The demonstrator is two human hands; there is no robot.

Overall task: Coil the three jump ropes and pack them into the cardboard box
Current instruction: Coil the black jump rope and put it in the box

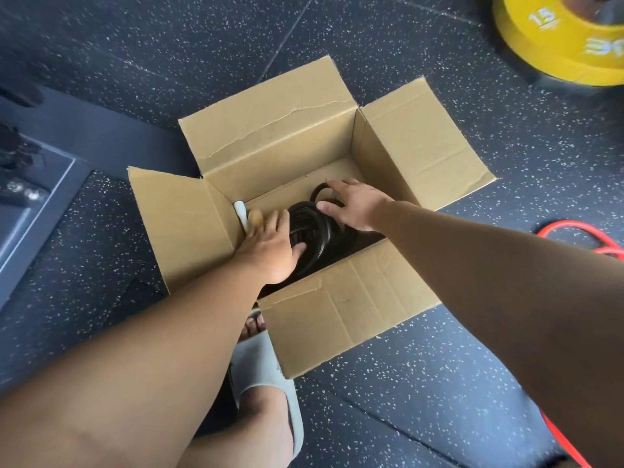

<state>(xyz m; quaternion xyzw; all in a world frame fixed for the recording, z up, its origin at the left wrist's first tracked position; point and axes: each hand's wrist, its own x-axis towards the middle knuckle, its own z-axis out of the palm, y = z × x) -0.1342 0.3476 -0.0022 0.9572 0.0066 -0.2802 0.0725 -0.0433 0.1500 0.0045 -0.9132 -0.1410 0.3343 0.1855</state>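
Black jump rope coil is lying flat on the bottom of the cardboard box, and both hands are reaching down onto it.

Nearest the person, one foot in a grey slide sandal is standing on the speckled floor, just beside the box's near flap. All four flaps are hanging open. Past the near flap, the left hand is lying palm down with its fingers straight and spread. Its thumb is touching the coil's left side, and its fingertips are pointing toward a white handle that is leaning in the box's left corner. A little farther in, the right hand is spreading its fingers apart over the coil's far right side, pressing on the loops rather than closing round them.

The relation that matters for the next rope is sideways. A red jump rope is lying loose on the floor, outside the box and well apart from it, to the person's right. Its strands are running roughly near to far along that side, so the right hand is the nearer one and would probably be the one to fetch it.

By count, one black coil and one white handle are showing in the box, and one red rope is waiting uncoiled. A third rope cannot be told apart, though it may be wound into the dark bundle. Farthest off, one yellow weight plate is resting on the floor.
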